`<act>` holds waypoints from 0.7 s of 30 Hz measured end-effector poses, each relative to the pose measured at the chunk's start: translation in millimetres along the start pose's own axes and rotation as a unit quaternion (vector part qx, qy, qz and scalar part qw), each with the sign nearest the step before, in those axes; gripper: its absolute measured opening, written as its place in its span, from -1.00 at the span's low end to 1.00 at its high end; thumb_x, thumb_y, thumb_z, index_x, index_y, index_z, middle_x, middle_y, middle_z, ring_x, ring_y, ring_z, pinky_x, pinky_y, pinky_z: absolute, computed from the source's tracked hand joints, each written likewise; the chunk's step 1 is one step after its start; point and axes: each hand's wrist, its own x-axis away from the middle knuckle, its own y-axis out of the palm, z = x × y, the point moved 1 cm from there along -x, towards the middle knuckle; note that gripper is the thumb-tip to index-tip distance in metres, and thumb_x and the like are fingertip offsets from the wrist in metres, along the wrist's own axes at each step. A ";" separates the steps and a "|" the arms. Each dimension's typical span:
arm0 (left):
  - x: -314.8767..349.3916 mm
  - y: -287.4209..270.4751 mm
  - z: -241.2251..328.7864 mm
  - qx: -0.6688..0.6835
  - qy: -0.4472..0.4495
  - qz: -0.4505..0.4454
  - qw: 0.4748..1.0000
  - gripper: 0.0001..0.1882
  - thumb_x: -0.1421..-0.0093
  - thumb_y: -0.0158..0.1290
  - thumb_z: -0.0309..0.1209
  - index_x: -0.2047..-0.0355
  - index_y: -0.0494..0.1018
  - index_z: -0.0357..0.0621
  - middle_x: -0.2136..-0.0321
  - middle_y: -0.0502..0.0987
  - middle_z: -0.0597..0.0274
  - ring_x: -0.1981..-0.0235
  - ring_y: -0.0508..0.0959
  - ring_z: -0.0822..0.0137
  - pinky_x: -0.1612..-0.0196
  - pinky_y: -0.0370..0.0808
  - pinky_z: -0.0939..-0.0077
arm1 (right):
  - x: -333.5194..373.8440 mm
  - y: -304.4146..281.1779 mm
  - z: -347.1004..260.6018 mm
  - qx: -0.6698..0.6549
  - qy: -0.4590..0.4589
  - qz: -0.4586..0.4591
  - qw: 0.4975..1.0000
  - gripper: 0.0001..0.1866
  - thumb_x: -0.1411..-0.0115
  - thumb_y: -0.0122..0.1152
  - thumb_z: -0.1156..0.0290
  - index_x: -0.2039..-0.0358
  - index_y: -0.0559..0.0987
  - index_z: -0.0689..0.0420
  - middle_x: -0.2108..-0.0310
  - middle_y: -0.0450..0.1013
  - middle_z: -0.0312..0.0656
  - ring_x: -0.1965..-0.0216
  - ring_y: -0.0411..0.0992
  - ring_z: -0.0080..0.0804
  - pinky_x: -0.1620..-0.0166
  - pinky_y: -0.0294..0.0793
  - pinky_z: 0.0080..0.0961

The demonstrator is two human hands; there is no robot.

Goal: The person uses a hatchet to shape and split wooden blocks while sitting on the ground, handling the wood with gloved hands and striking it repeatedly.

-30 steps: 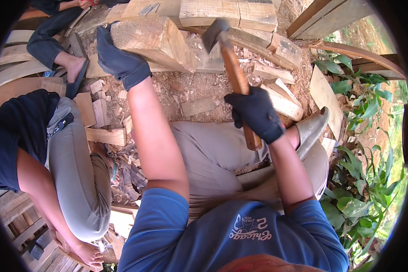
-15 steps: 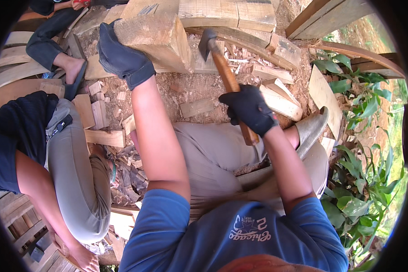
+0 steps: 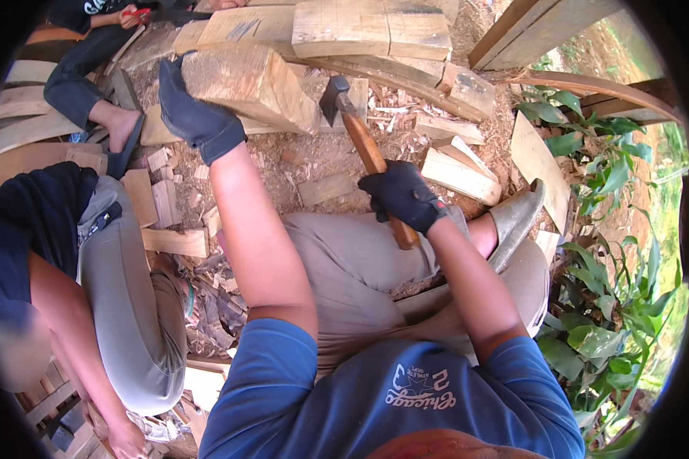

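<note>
My right hand (image 3: 403, 196), in a black glove, is closed around the wooden handle of a hatchet (image 3: 364, 145). Its dark metal head points away from me, just right of a thick wooden block (image 3: 245, 86), with a small gap between them. My left hand (image 3: 199, 115), also gloved in black, grips the block at its left side; the fingers wrap behind it and are partly hidden. The block is tilted, its rough end facing right. Wood chips (image 3: 390, 107) are scattered on the ground beyond the hatchet head.
Stacked timber (image 3: 341, 30) lies along the far side. Cut offcuts (image 3: 461, 177) lie right of my right hand. A co-worker in grey trousers (image 3: 130, 291) sits close at my left, and another person's sandalled foot (image 3: 122, 141) is farther off. Leafy plants (image 3: 597, 344) border the right.
The hatchet head has come down nearer to me and slightly left, beside the block. My left hand and the block have shifted a little left and nearer. The co-worker at left leans farther forward.
</note>
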 end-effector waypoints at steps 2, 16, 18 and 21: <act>-2.6 -1.9 4.4 0.045 -0.032 -0.004 0.998 -0.54 -0.59 -0.11 -0.17 0.00 0.61 -0.34 0.10 0.67 0.05 0.10 0.68 0.22 -0.05 0.62 0.25 | 20.4 -20.6 0.2 0.045 -0.007 0.043 0.998 -0.60 -0.27 0.39 0.18 0.31 0.65 0.37 0.54 0.61 -0.10 0.58 0.62 -0.37 0.43 0.61 -0.34; 6.9 -12.4 40.4 0.199 -0.164 -0.357 0.898 -0.51 -0.59 -0.16 -0.12 0.14 0.54 -0.34 0.21 0.60 -0.06 0.10 0.59 0.01 -0.16 0.52 -0.06 | 78.4 -123.2 148.9 -0.364 0.036 -0.142 0.920 -0.32 -0.45 0.13 -0.25 -0.02 0.64 0.24 0.45 0.52 -0.16 0.47 0.52 -0.27 0.33 0.59 -0.33; 10.1 -11.4 43.2 0.194 -0.161 -0.354 0.901 -0.52 -0.59 -0.16 -0.13 0.14 0.54 -0.34 0.21 0.60 -0.06 0.09 0.58 0.01 -0.17 0.51 -0.06 | 76.8 -124.4 144.3 -0.349 0.026 -0.147 0.925 -0.31 -0.49 0.08 -0.22 -0.09 0.62 0.26 0.40 0.54 -0.11 0.44 0.56 -0.22 0.30 0.61 -0.32; 10.7 -8.7 44.0 0.187 -0.149 -0.352 0.905 -0.54 -0.59 -0.15 -0.14 0.14 0.54 -0.34 0.21 0.60 -0.05 0.07 0.58 0.00 -0.18 0.51 -0.06 | 76.0 -125.2 146.0 -0.339 0.045 -0.141 0.929 -0.31 -0.50 0.07 -0.21 -0.13 0.62 0.26 0.37 0.57 -0.09 0.40 0.60 -0.20 0.26 0.66 -0.32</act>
